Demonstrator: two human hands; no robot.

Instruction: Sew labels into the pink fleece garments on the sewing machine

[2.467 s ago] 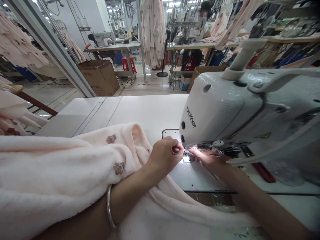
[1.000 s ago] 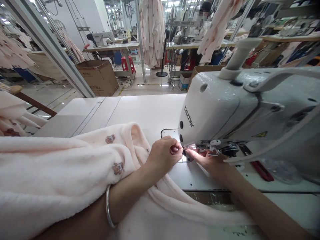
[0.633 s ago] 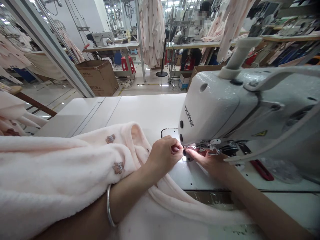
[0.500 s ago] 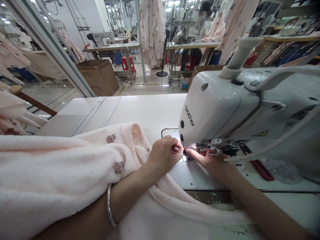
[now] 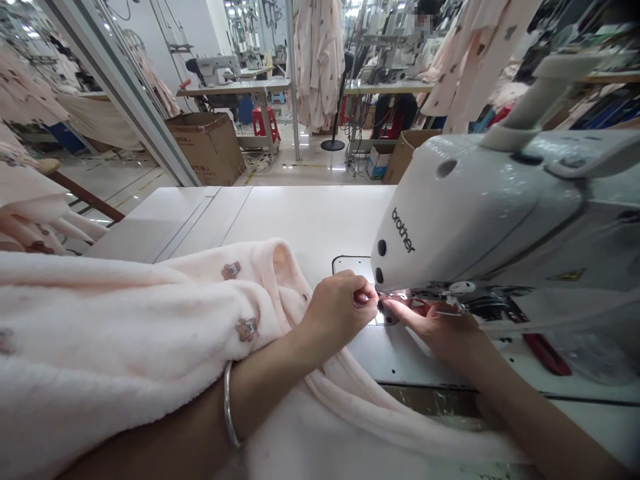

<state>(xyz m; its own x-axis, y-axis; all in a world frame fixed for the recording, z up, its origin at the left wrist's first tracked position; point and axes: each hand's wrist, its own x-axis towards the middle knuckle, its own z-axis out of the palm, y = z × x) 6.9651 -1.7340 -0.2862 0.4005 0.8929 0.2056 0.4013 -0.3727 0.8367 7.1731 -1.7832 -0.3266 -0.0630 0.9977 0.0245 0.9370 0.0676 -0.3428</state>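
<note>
My left hand (image 5: pixel 343 310) is closed in a pinch beside the needle area of a white sewing machine (image 5: pixel 460 220). Whatever sits between its fingertips is too small to make out. Opposite it, my right hand (image 5: pixel 443 330) reaches under the machine head, thumb and fingertips drawn together close to the left fingertips. The machine head partly hides those fingers, and I see no thread clearly. A pale pink fleece garment (image 5: pixel 150 340) with small bear patches lies left of the needle, under my left forearm. One long fleece band (image 5: pixel 400 417) from it curves across the front edge.
A red-handled tool (image 5: pixel 547 353) lies on the white machine table (image 5: pixel 300 207), right of my right hand. Beyond stand a cardboard box (image 5: pixel 207 147), a metal post (image 5: pixel 294 80), hanging pink garments (image 5: pixel 320 67) and other sewing stations. A person sits at the back.
The camera view has turned slightly, so the machine and both hands appear farther right. The hands keep their closed grips at the needle area; the fleece has hardly moved on the table.
</note>
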